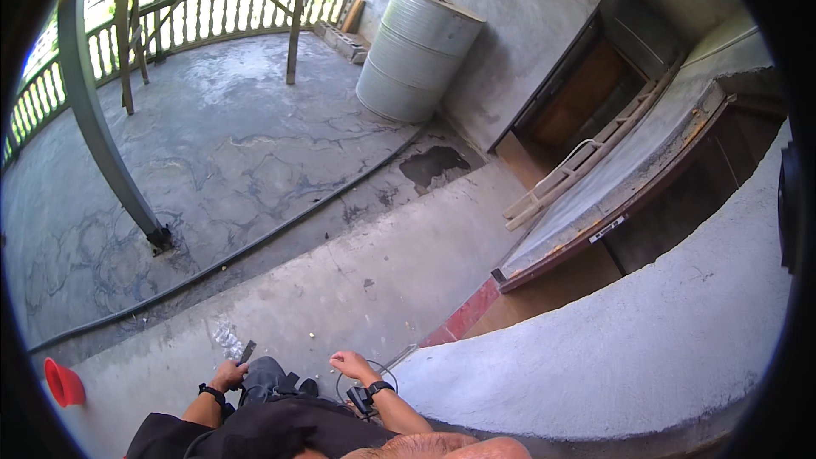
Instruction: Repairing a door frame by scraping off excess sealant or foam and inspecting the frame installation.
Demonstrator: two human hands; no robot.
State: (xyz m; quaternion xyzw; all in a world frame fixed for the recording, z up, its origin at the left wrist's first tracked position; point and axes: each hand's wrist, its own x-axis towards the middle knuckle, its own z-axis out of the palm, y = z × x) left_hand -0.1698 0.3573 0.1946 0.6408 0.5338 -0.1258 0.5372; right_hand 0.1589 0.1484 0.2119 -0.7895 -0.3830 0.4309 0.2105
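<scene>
My left hand (228,375) is closed around a dark, narrow, flat tool (247,352), whose exact kind is too small to tell. It is beside my leg in grey trousers, low in the view. Just beyond that hand a crumpled clear plastic bag (228,340) lies on the concrete. My right hand (348,365) is held out over the floor to the right of my knees, fingers curled together. Whatever it may hold is too small to make out. Both wrists wear black bands, and a small black device (360,399) with a thin cable hangs by the right one.
A red bucket-like container (65,382) is at the far left. A grey pipe (280,223) crosses the floor near a metal post (115,144). Farther off stand a large metal drum (416,55) and a balustrade (229,13). A wooden ladder (586,157) leans by the doorway at right.
</scene>
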